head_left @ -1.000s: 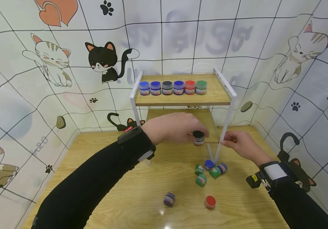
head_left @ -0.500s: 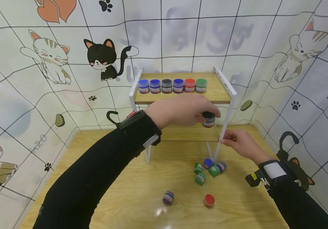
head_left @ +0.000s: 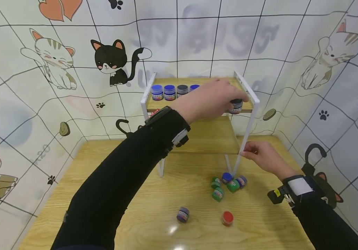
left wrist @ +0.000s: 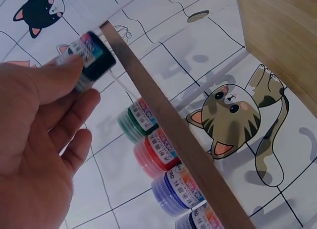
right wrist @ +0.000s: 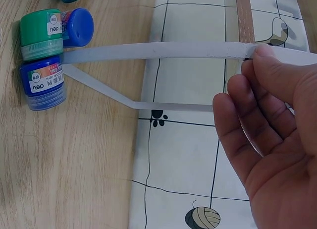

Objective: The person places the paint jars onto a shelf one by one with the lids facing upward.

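Observation:
My left hand (head_left: 213, 99) grips a small black-lidded paint jar (head_left: 236, 107) at the front edge of the upper shelf board (head_left: 232, 83), near its right end. In the left wrist view thumb and fingers hold this jar (left wrist: 99, 60) by its side, apart from the board's edge. A row of paint jars stands on that board. In the head view my left hand covers the row's right end, while the left wrist view shows a green jar (left wrist: 137, 121) and a red jar (left wrist: 157, 153) there. My right hand (head_left: 264, 157) pinches the shelf's white right leg (head_left: 247, 133).
Several green and blue jars, including a green one (head_left: 217, 194), cluster by the foot of the right leg on the wooden table (head_left: 141, 208). Nearer the front lie a purple-blue jar (head_left: 183, 215) and a red-lidded jar (head_left: 227, 218). A lower board (head_left: 210, 135) spans the shelf.
My left hand has raised the black-lidded jar from lower-board height up to the upper board's edge and moved it right. The right hand keeps its hold on the leg.

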{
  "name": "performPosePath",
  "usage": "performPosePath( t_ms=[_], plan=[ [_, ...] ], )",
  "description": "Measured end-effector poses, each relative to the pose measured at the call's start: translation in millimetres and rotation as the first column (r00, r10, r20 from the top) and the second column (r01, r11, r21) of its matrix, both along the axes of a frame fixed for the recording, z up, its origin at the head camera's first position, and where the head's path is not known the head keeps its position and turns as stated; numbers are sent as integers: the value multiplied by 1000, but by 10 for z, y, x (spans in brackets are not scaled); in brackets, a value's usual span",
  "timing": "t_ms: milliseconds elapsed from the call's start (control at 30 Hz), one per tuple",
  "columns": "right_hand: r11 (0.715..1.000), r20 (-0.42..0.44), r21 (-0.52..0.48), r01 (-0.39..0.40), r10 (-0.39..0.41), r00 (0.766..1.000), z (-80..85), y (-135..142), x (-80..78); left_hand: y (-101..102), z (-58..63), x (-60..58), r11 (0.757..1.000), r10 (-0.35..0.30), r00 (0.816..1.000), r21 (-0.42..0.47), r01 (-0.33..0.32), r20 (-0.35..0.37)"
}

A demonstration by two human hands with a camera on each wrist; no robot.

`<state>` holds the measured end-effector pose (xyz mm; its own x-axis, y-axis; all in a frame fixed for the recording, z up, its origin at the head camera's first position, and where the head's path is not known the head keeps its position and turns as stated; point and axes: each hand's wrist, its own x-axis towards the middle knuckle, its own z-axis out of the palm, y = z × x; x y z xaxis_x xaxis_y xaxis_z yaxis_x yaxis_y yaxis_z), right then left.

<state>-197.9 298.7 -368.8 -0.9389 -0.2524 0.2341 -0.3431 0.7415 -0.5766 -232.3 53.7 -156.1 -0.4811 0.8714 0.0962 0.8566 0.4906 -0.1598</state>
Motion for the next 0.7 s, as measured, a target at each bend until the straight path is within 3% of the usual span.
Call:
performPosePath(
  t_ms=[167, 367, 700],
  plan=[
    [1000, 7, 1, 7, -7, 1000, -1, 6, -4, 88, 29, -105, 999, 53, 998, 16, -52, -36],
    [1000, 4, 7, 13, -13, 1000, -7, 10, -13, 148, 20, -202, 996, 64, 996, 59, -60, -58],
    [1000, 8, -12, 16, -16, 1000, -14, 3, -11, 234, -35, -316, 994, 109, 990, 20, -107, -95]
  ],
)
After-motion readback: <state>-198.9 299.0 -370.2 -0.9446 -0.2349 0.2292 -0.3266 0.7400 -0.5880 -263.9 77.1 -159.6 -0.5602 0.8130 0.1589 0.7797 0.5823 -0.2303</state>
